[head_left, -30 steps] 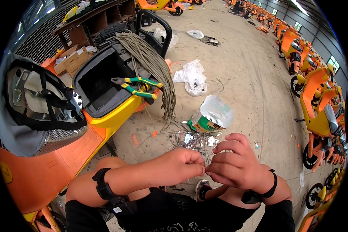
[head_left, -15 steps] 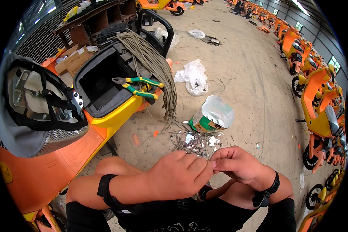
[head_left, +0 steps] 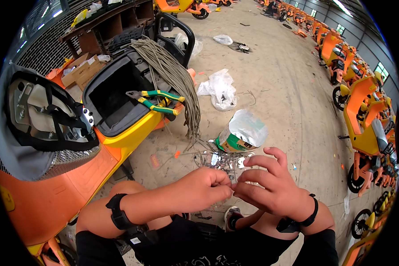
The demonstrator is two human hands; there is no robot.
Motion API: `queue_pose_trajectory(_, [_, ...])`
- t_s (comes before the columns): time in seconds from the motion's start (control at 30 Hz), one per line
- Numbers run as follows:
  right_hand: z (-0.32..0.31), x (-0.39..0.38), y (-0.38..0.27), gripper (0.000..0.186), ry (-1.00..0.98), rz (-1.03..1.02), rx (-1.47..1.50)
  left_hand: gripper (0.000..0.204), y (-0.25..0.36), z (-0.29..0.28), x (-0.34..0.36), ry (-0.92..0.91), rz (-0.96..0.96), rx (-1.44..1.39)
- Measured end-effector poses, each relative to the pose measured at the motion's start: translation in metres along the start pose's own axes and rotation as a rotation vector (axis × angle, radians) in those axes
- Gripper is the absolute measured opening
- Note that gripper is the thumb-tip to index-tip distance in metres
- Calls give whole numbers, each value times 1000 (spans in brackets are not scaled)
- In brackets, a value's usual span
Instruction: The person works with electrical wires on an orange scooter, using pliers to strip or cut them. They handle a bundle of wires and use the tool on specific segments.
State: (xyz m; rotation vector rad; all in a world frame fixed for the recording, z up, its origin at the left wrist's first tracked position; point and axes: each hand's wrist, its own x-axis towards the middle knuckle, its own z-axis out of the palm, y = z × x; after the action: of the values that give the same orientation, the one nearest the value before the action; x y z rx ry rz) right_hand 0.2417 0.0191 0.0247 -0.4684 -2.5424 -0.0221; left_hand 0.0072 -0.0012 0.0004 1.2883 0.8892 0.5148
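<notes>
My left hand (head_left: 210,189) is closed, thumb and forefinger pinched together at its right side. Against its fingertips come those of my right hand (head_left: 270,184), whose forefinger curls in while its other fingers fan out; the thumb is hidden. Whatever sits between the two pinches is too small to make out. Beyond the hands, scraps of wire and bits (head_left: 228,162) litter the floor beside a bucket (head_left: 235,142) with a green label and a silvery plastic liner. Green-and-yellow pliers (head_left: 160,94) lie across the edge of a scooter's open seat compartment (head_left: 115,95).
A bundle of grey-brown cords (head_left: 164,66) drapes over the compartment. At left, a grey padded cover (head_left: 29,162) sits on the orange scooter (head_left: 71,181). Crumpled clear plastic (head_left: 221,91) lies on the floor. Rows of orange and yellow scooters (head_left: 361,113) line the right side.
The right hand's fingers have lifted and fanned out. My left hand has shifted slightly left and turned so thumb and forefinger show. The fingertips of both hands stay together.
</notes>
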Motion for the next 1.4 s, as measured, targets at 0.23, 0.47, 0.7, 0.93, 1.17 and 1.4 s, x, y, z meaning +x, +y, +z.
queue_pose_trajectory(0.23, [0,-3,-1,20,-2,-27,59,16,12,0,-4,-92,-162,-122])
queue_pose_trajectory(0.47, [11,-5,1,15,-24,239,365,13,14,6,-11,72,94,236])
queue_pose_trajectory(0.7, [9,-5,-6,13,-291,913,1096,13,0,15,-9,326,721,986])
queue_pose_trajectory(0.93, [17,-10,4,19,-362,1114,1519,13,-1,17,-11,339,770,1136])
queue_pose_trajectory(1.17, [6,1,1,31,-65,339,337,15,17,6,-12,174,-7,209])
queue_pose_trajectory(1.4, [2,-4,0,27,-22,-13,7,18,11,1,-4,-20,-134,-108])
